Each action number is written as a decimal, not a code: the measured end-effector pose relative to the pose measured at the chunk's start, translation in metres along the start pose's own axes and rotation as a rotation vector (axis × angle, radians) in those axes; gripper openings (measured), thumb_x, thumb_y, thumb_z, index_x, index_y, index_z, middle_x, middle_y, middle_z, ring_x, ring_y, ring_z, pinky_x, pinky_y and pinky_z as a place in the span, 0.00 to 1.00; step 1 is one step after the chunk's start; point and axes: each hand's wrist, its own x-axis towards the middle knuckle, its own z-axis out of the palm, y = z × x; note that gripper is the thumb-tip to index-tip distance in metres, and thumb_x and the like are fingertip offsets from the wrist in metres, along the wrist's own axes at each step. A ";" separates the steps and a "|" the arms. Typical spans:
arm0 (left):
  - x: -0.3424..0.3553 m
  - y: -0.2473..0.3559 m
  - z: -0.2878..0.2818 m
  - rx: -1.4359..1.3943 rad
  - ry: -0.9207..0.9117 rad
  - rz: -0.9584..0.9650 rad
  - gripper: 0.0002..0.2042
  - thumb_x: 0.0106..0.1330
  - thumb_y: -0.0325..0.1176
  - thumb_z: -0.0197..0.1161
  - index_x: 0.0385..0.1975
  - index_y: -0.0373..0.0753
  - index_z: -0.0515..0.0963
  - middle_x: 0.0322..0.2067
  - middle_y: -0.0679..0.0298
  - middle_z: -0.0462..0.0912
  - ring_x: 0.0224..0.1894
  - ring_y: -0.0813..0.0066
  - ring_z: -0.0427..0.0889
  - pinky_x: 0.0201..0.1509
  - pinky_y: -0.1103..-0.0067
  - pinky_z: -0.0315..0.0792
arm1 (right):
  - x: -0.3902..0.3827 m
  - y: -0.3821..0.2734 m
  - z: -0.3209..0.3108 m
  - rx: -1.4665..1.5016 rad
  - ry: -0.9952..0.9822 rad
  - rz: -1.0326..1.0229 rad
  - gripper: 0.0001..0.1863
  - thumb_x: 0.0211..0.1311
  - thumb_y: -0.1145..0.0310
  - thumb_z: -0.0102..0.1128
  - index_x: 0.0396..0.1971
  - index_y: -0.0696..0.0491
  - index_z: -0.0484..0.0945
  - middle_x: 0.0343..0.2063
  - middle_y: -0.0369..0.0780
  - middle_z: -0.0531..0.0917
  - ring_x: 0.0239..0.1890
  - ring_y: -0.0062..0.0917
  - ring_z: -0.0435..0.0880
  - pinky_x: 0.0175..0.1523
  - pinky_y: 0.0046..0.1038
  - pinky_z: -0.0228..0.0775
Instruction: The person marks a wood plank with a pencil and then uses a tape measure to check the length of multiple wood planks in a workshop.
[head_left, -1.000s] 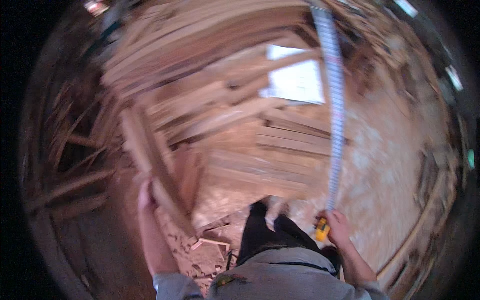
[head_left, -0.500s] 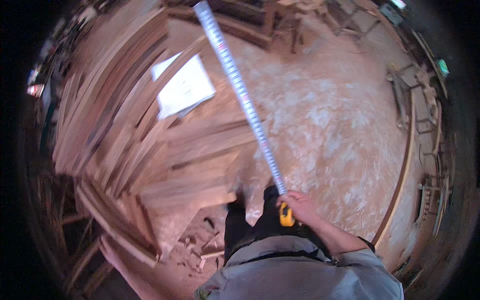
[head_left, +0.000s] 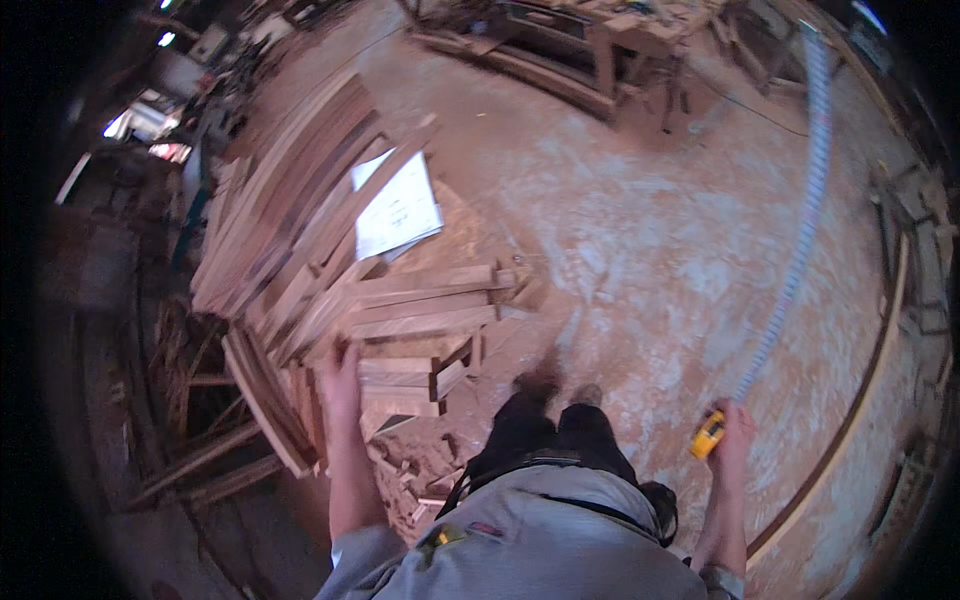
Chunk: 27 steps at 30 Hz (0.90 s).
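Right hand point(head_left: 738, 428): clenched round the yellow tape measure point(head_left: 709, 434), held out above the floor point(head_left: 620, 240), right of the legs. Blade point(head_left: 820, 160) is out a long way, bowed, running up and away over the floor toward the workbench point(head_left: 604, 65) side.

Left hand point(head_left: 342, 375): blurred, at the short boards point(head_left: 400, 380) near the panel's point(head_left: 458, 228) near edge. Can't tell if it touches or grips any.

White sheets point(head_left: 402, 215) near the panel's far edge, one board across their left part. Long boards point(head_left: 290, 170) stacked left of the sheets, roughly parallel. Long strip point(head_left: 866, 405) down the floor's right side, well apart from the boards, nearer the right hand.
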 end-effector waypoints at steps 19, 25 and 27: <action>0.121 0.045 0.178 0.371 0.138 -0.142 0.28 0.71 0.43 0.57 0.65 0.31 0.65 0.63 0.47 0.70 0.65 0.57 0.70 0.67 0.68 0.64 | 0.111 -0.091 0.006 -0.224 0.032 0.055 0.11 0.68 0.66 0.55 0.31 0.57 0.80 0.27 0.38 0.82 0.28 0.21 0.79 0.36 0.25 0.73; 0.175 0.079 0.220 0.077 0.156 -0.002 0.30 0.69 0.37 0.57 0.67 0.27 0.60 0.65 0.42 0.66 0.66 0.53 0.68 0.69 0.68 0.62 | 0.147 -0.133 0.014 -0.268 -0.057 -0.014 0.13 0.69 0.63 0.54 0.31 0.56 0.81 0.28 0.35 0.82 0.32 0.18 0.78 0.39 0.22 0.71; 0.199 0.063 0.224 0.101 0.163 0.006 0.32 0.68 0.37 0.59 0.67 0.28 0.59 0.65 0.43 0.65 0.65 0.53 0.68 0.69 0.69 0.61 | 0.161 -0.134 0.021 -0.282 -0.011 -0.005 0.12 0.69 0.65 0.54 0.31 0.57 0.81 0.28 0.37 0.82 0.32 0.20 0.80 0.39 0.24 0.72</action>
